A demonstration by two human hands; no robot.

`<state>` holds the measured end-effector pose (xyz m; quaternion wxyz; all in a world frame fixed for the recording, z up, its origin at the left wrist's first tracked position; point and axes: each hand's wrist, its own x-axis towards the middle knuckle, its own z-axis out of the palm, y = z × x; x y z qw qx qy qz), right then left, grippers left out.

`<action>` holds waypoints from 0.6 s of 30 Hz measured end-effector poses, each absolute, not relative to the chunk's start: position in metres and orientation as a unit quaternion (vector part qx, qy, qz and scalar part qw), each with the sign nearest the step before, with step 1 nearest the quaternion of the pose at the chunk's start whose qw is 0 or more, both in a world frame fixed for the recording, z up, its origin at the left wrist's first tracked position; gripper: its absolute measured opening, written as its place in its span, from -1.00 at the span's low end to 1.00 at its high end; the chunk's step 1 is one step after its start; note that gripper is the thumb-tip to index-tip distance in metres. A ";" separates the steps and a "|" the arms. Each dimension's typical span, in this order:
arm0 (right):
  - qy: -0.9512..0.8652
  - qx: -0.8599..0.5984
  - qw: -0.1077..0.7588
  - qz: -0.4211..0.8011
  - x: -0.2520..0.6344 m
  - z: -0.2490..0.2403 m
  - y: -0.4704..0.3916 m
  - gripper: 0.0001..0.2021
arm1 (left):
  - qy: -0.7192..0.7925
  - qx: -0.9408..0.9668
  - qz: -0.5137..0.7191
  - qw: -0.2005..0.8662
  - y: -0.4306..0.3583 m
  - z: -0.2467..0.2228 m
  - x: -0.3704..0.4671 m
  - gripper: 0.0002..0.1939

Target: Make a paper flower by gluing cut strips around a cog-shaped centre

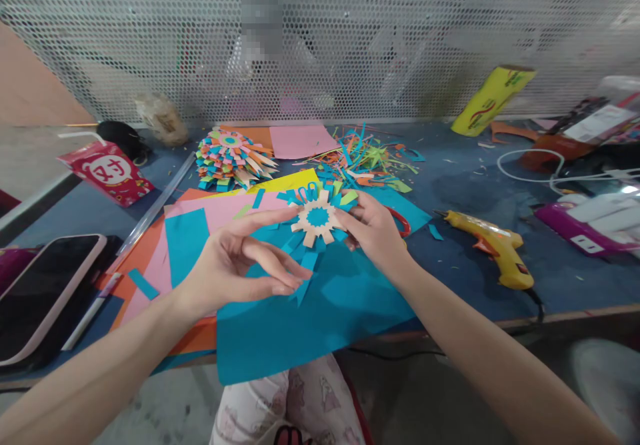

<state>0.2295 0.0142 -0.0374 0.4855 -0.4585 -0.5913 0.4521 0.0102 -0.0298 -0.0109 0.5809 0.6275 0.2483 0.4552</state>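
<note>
A layered paper flower [303,226], with a cream ring of tabs around a blue centre and blue and green tabs behind, is held up above the blue paper sheet [320,325]. My right hand [373,232] grips its right edge between thumb and fingers. At its left, my left hand [245,258] stretches the index finger to the flower's edge. The left thumb and lower fingers close on a blue paper strip [309,263] that hangs below the flower. Red-handled scissors [401,222] are partly hidden behind my right hand.
A multicoloured paper flower [230,158] and a pile of paper scraps [365,158] lie at the back. On the right are a yellow glue gun [490,245] and purple item [575,228]. At left: phone [45,292], pen [93,312], drink carton [107,172]. Perforated metal panel [320,45] stands behind.
</note>
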 end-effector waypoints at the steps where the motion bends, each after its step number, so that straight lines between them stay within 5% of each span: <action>1: -0.592 -0.458 0.486 0.451 0.230 -0.038 0.014 -0.69 | 0.249 0.628 0.459 0.577 -0.029 -0.010 0.010 -0.39; 18: -0.593 -0.453 0.487 0.454 0.229 -0.036 0.013 -0.68 | 0.177 0.672 0.451 0.560 -0.027 -0.017 0.011 -0.35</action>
